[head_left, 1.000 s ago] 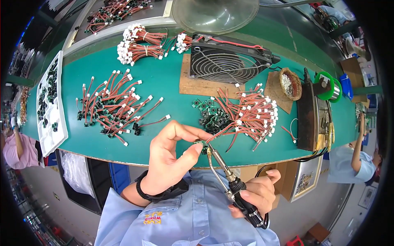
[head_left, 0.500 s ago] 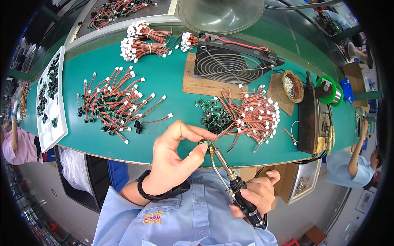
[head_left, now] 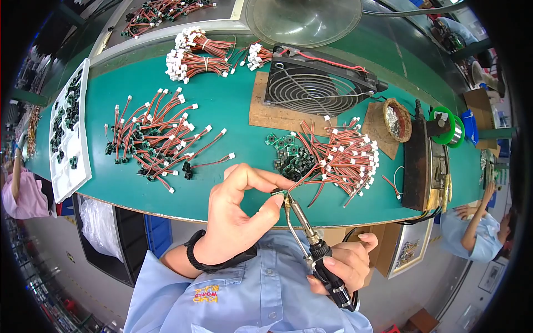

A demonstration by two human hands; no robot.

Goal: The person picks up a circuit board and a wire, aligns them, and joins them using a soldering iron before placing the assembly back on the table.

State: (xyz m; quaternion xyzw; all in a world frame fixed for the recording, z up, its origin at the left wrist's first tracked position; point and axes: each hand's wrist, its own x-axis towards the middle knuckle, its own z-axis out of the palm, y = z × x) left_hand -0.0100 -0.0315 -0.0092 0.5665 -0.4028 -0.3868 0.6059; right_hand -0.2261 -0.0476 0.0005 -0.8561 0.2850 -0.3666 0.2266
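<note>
My left hand (head_left: 236,216) pinches a small green circuit board (head_left: 278,192) between thumb and forefinger, over the bench's near edge. In my right hand (head_left: 351,265) is a black-handled soldering iron (head_left: 322,252) with a thin metal tube alongside its shaft. Its tip meets the board or lies right beside it; the exact contact is too small to tell. Red-brown wires with white connectors (head_left: 347,161) fan out just beyond, some ends reaching close to my left fingertips. Beside them lies a heap of loose green boards with black parts (head_left: 294,164).
Wired boards (head_left: 158,139) are spread at left, near a white tray (head_left: 69,172) of parts. Bundled wires (head_left: 191,64), a black fan (head_left: 316,83), a round tin (head_left: 396,119), a green solder spool (head_left: 444,125) and a dark metal stand (head_left: 416,166) stand around. Co-workers sit at both sides.
Both my hands keep almost the same pose, with the iron's tip still at the board. The view shifts slightly. At far right, a co-worker's arms have moved.
</note>
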